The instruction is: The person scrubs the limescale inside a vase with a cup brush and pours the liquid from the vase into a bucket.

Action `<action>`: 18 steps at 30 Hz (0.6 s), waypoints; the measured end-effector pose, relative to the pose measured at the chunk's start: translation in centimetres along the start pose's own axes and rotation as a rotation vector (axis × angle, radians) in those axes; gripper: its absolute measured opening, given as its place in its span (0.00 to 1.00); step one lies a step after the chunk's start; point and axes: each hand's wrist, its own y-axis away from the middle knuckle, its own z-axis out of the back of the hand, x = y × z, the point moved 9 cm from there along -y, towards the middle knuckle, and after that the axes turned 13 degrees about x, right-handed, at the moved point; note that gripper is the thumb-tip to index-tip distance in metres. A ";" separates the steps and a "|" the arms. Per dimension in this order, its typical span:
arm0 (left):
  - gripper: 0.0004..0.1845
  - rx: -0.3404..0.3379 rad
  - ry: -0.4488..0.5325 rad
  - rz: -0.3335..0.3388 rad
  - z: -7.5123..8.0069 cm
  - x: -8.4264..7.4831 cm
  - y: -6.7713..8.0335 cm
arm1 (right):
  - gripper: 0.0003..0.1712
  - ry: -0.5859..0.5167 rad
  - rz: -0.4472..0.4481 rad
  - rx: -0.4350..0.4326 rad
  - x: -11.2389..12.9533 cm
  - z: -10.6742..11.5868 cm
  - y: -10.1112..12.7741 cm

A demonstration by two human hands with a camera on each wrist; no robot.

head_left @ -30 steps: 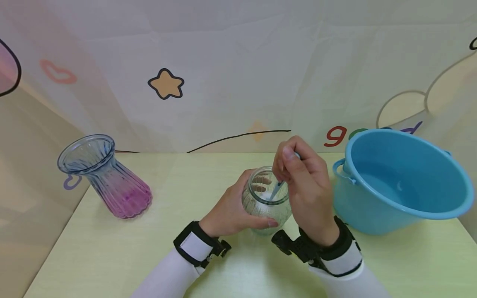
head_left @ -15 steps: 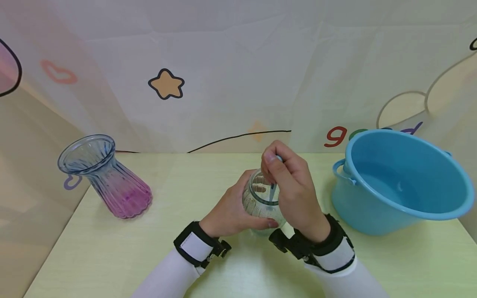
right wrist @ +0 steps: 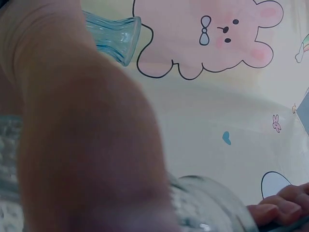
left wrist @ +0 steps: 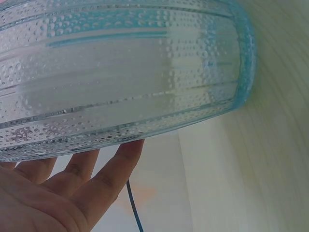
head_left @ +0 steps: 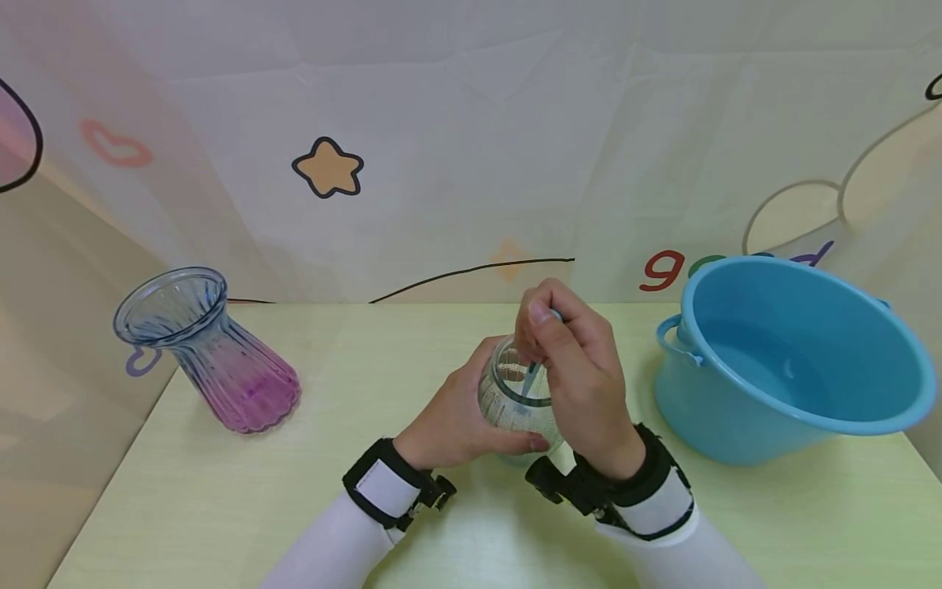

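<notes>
In the head view my left hand (head_left: 459,417) grips a clear, ribbed glass jar (head_left: 515,419) from its left side, thumb across the front. My right hand (head_left: 585,368) is above the jar's mouth and pinches a slim, light-blue stick-like tool (head_left: 529,379). The tool's lower part reaches down inside the jar; its end is hard to make out, so I cannot tell its kind. The left wrist view shows the bumpy wall of the jar (left wrist: 120,82) with fingertips against its underside. In the right wrist view a blurred part of the right hand (right wrist: 91,140) covers much of the jar.
A pink-and-blue glass vase (head_left: 246,372) stands at the left of the pale table (head_left: 353,360). A large blue bucket (head_left: 724,413) with a handle is at the right, near the right arm. A printed curtain (head_left: 456,164) hangs behind the table.
My right hand has shifted left with the tool, which now tilts differently and sits nearer the jar's middle. My left hand and the jar have stayed in place.
</notes>
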 end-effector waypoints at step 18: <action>0.53 -0.008 -0.040 0.040 0.1 0.3 0.0 | 0.15 -0.132 0.129 -0.069 1.6 1.3 0.3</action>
